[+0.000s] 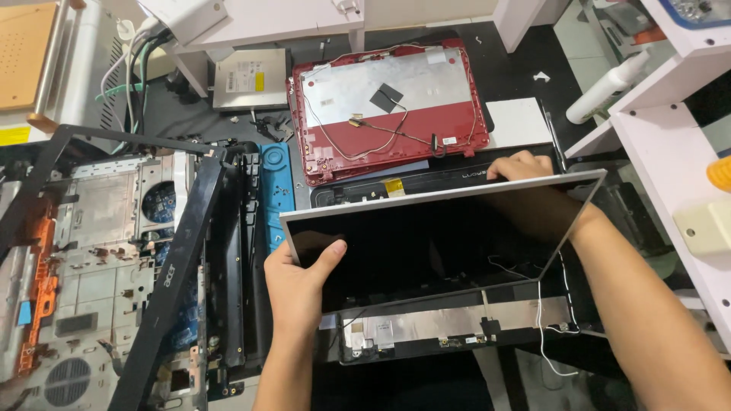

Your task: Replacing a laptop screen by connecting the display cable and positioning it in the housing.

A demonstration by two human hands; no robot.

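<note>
My left hand [295, 285] grips the near left corner of the thin rectangular laptop screen panel with glossy black glass [426, 243], thumb on the glass and the other fingers under it. My right hand [521, 166] holds the far right edge of the same panel, fingers curled over its grey metal rim; the forearm shows darkly through the tilted glass. The panel is lifted and slanted above the black plastic laptop lid shell [457, 327], which lies near the front edge of the dark workbench [510, 76] and shows silver foil and thin wires inside.

Behind the panel, toward the far edge, lies a red plastic laptop back cover with silver foil lining [384, 110], with a red cable looping across it. Just beside it, on the left, is a flat grey metal optical drive [250, 78]. A long black plastic bezel frame [179, 274] leans over the opened grey laptop chassis [91, 251] at the left edge. On the right, white shelves [670, 144] stand close to my forearm, so the room there is narrow.
</note>
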